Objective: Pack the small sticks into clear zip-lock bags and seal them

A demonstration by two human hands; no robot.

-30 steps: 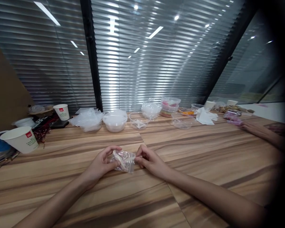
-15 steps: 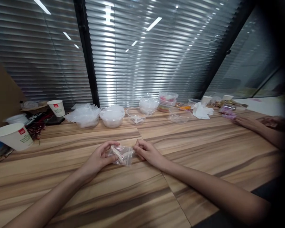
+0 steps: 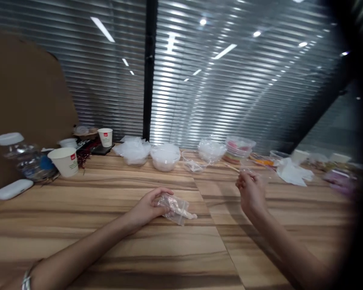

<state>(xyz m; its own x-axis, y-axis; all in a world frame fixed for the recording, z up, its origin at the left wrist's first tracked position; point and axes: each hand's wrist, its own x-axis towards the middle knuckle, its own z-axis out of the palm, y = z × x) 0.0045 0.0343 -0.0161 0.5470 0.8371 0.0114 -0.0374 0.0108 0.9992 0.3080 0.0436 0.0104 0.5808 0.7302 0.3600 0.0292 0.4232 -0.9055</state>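
My left hand [image 3: 147,207] rests on the wooden table [image 3: 109,237], fingers curled round one end of a small clear plastic bag [image 3: 178,209] with pale contents. The bag lies on the table, its free end pointing right. My right hand [image 3: 250,192] is lifted off the table to the right of the bag, apart from it. Its fingertips are pinched together near the top; motion blur hides whether anything is between them.
Along the far edge stand clear plastic bowls [image 3: 165,158], crumpled plastic [image 3: 133,150], stacked containers with coloured contents [image 3: 238,147] and white tissue [image 3: 293,173]. At the left are two paper cups [image 3: 65,161], a water bottle [image 3: 21,158], a white case [image 3: 12,188] and brown cardboard [image 3: 24,92].
My right hand has let go of the bag and risen to the right. My left hand keeps the bag. The view has swung left; another person's arm at the right is out of sight.
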